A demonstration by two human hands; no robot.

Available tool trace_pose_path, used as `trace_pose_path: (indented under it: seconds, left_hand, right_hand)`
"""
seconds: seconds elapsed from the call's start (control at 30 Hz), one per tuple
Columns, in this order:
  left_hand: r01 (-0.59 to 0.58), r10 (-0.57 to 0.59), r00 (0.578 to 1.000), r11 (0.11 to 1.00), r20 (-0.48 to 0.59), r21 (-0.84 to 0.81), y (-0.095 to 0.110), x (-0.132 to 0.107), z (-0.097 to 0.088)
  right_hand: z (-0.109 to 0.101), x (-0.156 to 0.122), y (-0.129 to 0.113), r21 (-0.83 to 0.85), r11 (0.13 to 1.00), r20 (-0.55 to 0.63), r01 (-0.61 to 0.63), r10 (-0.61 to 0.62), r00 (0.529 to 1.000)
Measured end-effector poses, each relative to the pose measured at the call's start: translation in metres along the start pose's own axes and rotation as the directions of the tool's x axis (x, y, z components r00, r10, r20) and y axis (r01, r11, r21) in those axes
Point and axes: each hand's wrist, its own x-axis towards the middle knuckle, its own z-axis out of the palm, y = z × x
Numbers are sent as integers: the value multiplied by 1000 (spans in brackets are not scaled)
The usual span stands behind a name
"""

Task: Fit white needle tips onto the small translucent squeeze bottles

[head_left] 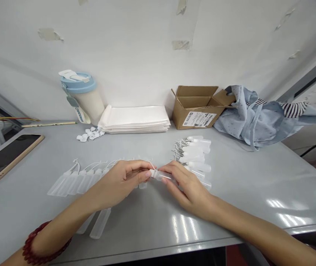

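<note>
A small translucent plastic bottle point(167, 176) lies level between my two hands, above the grey table. The fingers of my right hand point(190, 186) are closed round its body. My left hand point(128, 181) pinches the white cap point(153, 173) at its neck, from which a thin white strap rises. Left of and partly behind my left hand runs a row of similar bottles point(69, 183) with looped straps. Another bottle point(100, 224) lies nearer the front edge, under my left forearm. Beyond my right hand, several bottles point(198, 149) lie stacked in a column.
Small white plastic pieces point(91, 133) lie by a blue-lidded tumbler point(87, 98). White padded envelopes point(137, 117) and an open cardboard box point(194, 111) stand against the wall, with a blue cloth bag point(254, 120) to their right. A phone point(9, 157) rests at left.
</note>
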Motion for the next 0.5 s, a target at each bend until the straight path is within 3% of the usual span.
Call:
trace_pose_path:
  seconds: [0.27, 0.5]
  left_hand:
    - [8, -7, 1000, 1000, 10, -25, -1, 0, 2]
    - [64, -72, 996, 984, -43, -166, -1, 1, 6]
  right_hand:
    - [5, -2, 5, -46, 996, -20, 82, -83, 996]
    - [8, -3, 8, -108, 978, -85, 179, -189, 978]
